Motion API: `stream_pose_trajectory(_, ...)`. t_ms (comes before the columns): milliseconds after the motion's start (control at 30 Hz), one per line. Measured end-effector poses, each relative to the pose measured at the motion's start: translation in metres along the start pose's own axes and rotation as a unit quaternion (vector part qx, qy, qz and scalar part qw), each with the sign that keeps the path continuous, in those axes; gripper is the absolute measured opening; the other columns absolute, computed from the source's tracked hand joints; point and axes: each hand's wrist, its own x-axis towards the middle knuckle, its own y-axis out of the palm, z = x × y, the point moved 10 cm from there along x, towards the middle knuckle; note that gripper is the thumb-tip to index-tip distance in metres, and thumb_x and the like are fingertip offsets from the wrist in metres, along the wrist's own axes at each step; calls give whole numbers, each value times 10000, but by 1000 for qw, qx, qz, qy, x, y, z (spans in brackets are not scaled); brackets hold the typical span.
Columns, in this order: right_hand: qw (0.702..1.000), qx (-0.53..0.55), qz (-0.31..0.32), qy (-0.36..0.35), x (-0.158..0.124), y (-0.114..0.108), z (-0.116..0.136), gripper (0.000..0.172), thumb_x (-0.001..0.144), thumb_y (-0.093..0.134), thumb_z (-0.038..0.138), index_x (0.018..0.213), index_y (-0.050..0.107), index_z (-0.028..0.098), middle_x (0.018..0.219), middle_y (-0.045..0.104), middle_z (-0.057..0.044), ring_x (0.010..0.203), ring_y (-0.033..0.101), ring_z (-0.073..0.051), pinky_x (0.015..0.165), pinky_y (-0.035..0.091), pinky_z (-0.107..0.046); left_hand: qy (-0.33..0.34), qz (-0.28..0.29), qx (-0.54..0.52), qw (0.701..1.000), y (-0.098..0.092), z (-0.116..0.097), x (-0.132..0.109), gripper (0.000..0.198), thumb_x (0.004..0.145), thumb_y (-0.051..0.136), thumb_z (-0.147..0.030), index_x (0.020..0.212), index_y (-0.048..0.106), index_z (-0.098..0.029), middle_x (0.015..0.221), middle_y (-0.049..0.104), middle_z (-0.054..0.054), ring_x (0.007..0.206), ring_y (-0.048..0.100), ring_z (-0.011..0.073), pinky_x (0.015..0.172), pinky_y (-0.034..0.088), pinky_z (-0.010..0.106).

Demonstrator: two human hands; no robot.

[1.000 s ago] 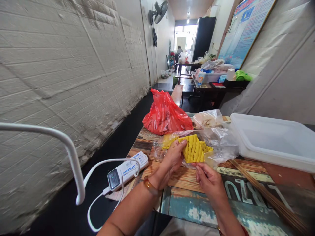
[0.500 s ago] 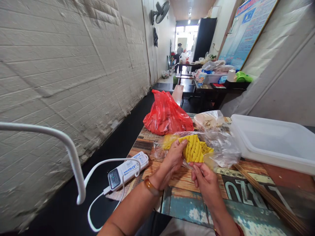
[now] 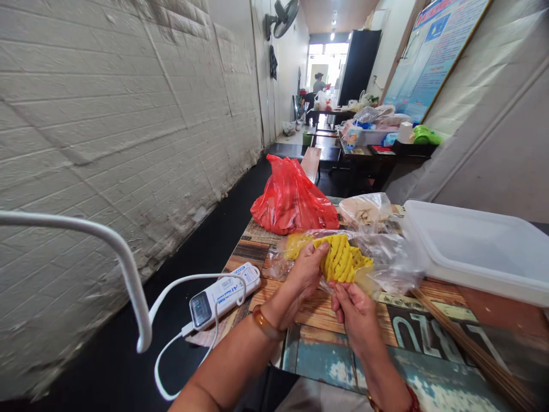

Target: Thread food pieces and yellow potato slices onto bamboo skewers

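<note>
Between my two hands is a yellow piece of food with slanting slits [image 3: 337,260], spread out like a fan. My left hand [image 3: 309,266] pinches its left side between thumb and fingers. Closed at its lower edge, my right hand [image 3: 354,303] grips it with the fingertips; whether a thin stick is also in those fingers I cannot tell. Behind and under it lies a clear plastic bag [image 3: 392,257] with more yellow pieces at its left end. A bundle of thin wooden skewers [image 3: 467,343] lies to the right of my right hand.
A red plastic bag [image 3: 294,200] and a clear bag of pale food [image 3: 366,212] stand at the back of the patterned table [image 3: 317,349]. A white tub [image 3: 476,280] sits right. A white power bank [image 3: 225,294] with a cable is left. A person [image 3: 318,84] is far back.
Hardly anything differs. Both hands keep their grip on the yellow piece, and the view has shifted slightly.
</note>
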Motion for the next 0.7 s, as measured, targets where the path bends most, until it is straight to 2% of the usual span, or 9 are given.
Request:
stream_pose_trajectory(233, 998, -52, 17, -13, -9, -4, 3, 359, 783, 620, 512, 902, 648, 175, 584, 519, 37, 475, 458, -103, 452, 380, -225, -2, -38, 0, 999, -8, -4, 2, 324, 628, 751, -352, 851, 696, -125, 792, 708, 70, 834, 650, 221, 751, 475, 295)
stream_pose_trajectory(400, 994, -113, 1, -6, -19, -13, -3, 369, 815, 580, 511, 934, 644, 168, 523, 479, 53, 427, 423, -92, 415, 344, -211, 12, -40, -6, 999, -11, -11, 3, 259, 633, 719, -276, 843, 703, -125, 834, 715, 63, 896, 643, 231, 792, 470, 296)
stream_pose_trajectory(533, 993, -114, -8, -8, -20, -16, -3, 395, 818, 570, 519, 959, 646, 158, 489, 449, 60, 415, 391, -90, 389, 304, -202, -17, -42, -28, 999, -14, -6, 3, 269, 677, 700, -339, 833, 705, -121, 834, 716, 75, 899, 647, 245, 800, 473, 314)
stream_pose_trajectory(700, 994, -111, -8, -15, -18, -15, 0, 402, 814, 579, 512, 984, 641, 153, 488, 448, 61, 425, 397, -91, 401, 307, -201, -42, -11, -17, 999, -9, -1, 3, 376, 601, 790, -381, 838, 701, -104, 810, 711, 98, 847, 658, 242, 771, 479, 315)
